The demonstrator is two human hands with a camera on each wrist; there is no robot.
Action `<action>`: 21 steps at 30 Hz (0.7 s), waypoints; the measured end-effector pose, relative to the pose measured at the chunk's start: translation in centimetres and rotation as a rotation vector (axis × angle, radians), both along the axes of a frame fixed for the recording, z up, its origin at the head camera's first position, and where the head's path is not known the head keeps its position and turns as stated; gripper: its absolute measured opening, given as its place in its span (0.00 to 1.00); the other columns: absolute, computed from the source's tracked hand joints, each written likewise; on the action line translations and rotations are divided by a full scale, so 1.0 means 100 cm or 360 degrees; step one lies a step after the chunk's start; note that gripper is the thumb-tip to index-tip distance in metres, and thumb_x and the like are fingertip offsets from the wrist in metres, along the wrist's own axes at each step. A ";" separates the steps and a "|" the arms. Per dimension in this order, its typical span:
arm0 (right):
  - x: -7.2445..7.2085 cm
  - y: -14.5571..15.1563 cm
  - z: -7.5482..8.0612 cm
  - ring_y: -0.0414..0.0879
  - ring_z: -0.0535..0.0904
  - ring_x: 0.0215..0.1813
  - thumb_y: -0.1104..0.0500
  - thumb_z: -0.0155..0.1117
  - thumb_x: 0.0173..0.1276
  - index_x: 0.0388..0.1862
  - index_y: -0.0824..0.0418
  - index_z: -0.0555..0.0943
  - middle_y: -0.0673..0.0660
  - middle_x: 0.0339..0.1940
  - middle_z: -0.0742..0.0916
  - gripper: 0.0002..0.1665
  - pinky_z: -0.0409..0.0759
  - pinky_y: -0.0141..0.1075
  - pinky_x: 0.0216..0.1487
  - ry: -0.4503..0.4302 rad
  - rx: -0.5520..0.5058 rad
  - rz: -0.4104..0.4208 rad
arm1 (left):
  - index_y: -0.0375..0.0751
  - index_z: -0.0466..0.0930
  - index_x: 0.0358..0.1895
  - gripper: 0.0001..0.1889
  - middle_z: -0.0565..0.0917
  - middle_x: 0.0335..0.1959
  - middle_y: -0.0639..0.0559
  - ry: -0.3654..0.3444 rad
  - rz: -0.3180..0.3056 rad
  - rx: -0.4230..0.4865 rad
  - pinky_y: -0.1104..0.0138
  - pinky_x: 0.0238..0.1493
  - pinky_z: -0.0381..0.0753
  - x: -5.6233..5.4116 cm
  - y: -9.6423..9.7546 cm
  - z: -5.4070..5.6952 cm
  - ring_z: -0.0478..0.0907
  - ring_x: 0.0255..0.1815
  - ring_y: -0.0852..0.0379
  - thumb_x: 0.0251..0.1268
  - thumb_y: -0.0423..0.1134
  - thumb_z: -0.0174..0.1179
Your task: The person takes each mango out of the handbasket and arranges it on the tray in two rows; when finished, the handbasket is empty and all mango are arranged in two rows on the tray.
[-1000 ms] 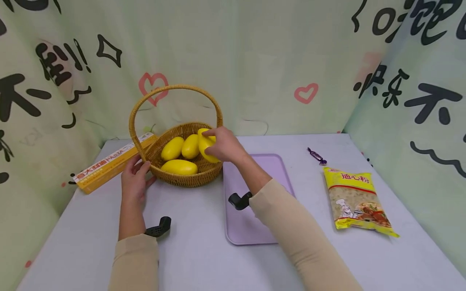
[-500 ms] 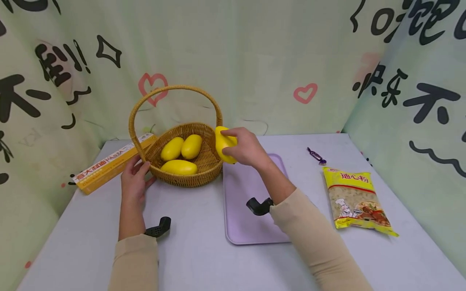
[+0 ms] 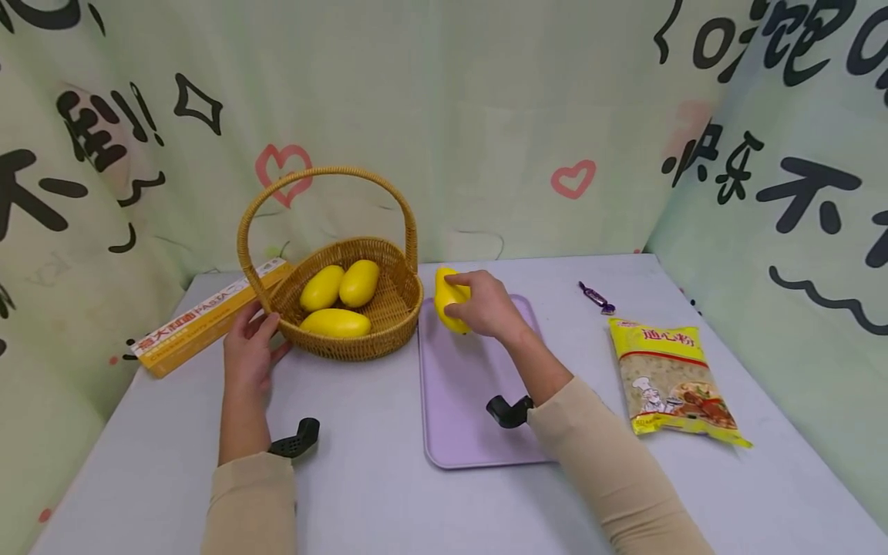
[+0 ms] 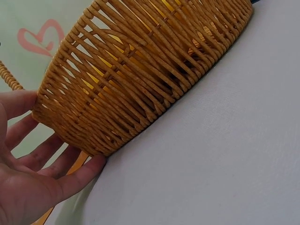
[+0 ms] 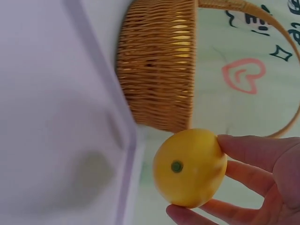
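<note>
The right hand [image 3: 482, 304] holds a yellow fruit [image 3: 444, 294] above the far left corner of the purple tray [image 3: 465, 408]; its grip is pinching the fruit between thumb and fingers, and the right wrist view shows a small green stem mark on the end turned to that camera. The tray lies on the worktop [image 3: 361, 462] about midway between its left and right edges, with its own far edge towards the worktop's far edge. Just beside the tray's left edge, near the worktop's far edge, stands the wicker basket [image 3: 385, 339], upright, its arched handle raised. The left hand [image 3: 250, 351] holds the basket's left side, its grip set round the wall, one digit at the rim and another down by the base. Three more yellow fruits [image 3: 336, 323] lie in the basket: one along the near wall, two side by side behind it. A long orange box [image 3: 201, 324] lies aslant between the worktop's left edge and the basket. Towards the far right corner lies a purple wrapped candy [image 3: 597, 297], and nearer, by the right edge, a yellow-ended bag [image 3: 676, 378].
</note>
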State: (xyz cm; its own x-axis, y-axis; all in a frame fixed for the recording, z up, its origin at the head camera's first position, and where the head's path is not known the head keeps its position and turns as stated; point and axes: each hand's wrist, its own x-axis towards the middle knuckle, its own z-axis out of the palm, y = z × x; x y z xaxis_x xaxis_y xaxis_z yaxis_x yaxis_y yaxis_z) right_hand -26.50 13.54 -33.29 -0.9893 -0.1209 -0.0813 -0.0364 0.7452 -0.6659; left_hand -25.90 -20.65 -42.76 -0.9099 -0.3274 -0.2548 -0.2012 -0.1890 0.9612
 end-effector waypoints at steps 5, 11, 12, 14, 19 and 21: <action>-0.005 0.000 -0.018 0.57 0.72 0.64 0.61 0.68 0.70 0.74 0.60 0.76 0.64 0.75 0.76 0.32 0.80 0.45 0.62 -0.0028 0.0047 0.0007 | 0.72 0.63 0.78 0.28 0.63 0.81 0.52 -0.0003 0.0004 0.0034 0.46 0.74 0.73 0.000 -0.001 0.001 0.65 0.78 0.50 0.80 0.48 0.56; -0.008 -0.005 -0.033 0.57 0.73 0.62 0.62 0.69 0.68 0.73 0.60 0.77 0.66 0.74 0.76 0.33 0.78 0.44 0.61 -0.0057 0.0120 0.0030 | 0.72 0.64 0.78 0.28 0.64 0.81 0.52 0.0009 0.0011 0.0063 0.46 0.74 0.72 0.000 -0.001 0.001 0.66 0.77 0.50 0.80 0.47 0.56; -0.008 -0.006 -0.036 0.57 0.73 0.62 0.62 0.69 0.68 0.72 0.60 0.77 0.66 0.74 0.76 0.33 0.78 0.44 0.60 -0.0066 0.0126 0.0034 | 0.72 0.64 0.78 0.28 0.64 0.81 0.52 0.0010 0.0009 0.0061 0.46 0.74 0.72 0.000 -0.002 0.000 0.66 0.77 0.50 0.80 0.47 0.56; -0.007 -0.008 -0.038 0.57 0.73 0.61 0.62 0.69 0.67 0.72 0.60 0.77 0.67 0.73 0.76 0.33 0.78 0.43 0.59 -0.0076 0.0145 0.0050 | 0.72 0.64 0.78 0.28 0.64 0.81 0.52 0.0012 0.0005 0.0049 0.46 0.74 0.73 0.000 -0.002 0.000 0.66 0.77 0.50 0.80 0.47 0.56; -0.008 -0.013 -0.041 0.57 0.74 0.59 0.63 0.68 0.65 0.71 0.60 0.78 0.67 0.70 0.78 0.33 0.77 0.43 0.58 -0.0056 0.0202 0.0093 | 0.72 0.64 0.78 0.28 0.64 0.81 0.52 0.0017 0.0002 0.0039 0.46 0.74 0.73 -0.001 -0.002 -0.001 0.66 0.77 0.50 0.80 0.47 0.56; -0.008 -0.014 -0.042 0.57 0.74 0.58 0.63 0.67 0.65 0.71 0.60 0.78 0.67 0.70 0.79 0.33 0.76 0.43 0.57 -0.0044 0.0220 0.0108 | 0.72 0.63 0.78 0.28 0.64 0.81 0.52 0.0016 0.0001 0.0032 0.47 0.74 0.73 -0.001 -0.002 -0.001 0.66 0.77 0.50 0.80 0.47 0.56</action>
State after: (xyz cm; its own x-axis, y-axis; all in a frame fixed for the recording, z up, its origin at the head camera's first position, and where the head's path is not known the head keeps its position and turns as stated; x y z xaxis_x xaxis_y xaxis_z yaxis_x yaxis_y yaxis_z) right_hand -27.35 12.16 -37.47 -0.9764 -0.1730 -0.1289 -0.0727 0.8264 -0.5583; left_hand -26.02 -20.88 -42.90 -0.9121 -0.3232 -0.2522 -0.1914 -0.2083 0.9592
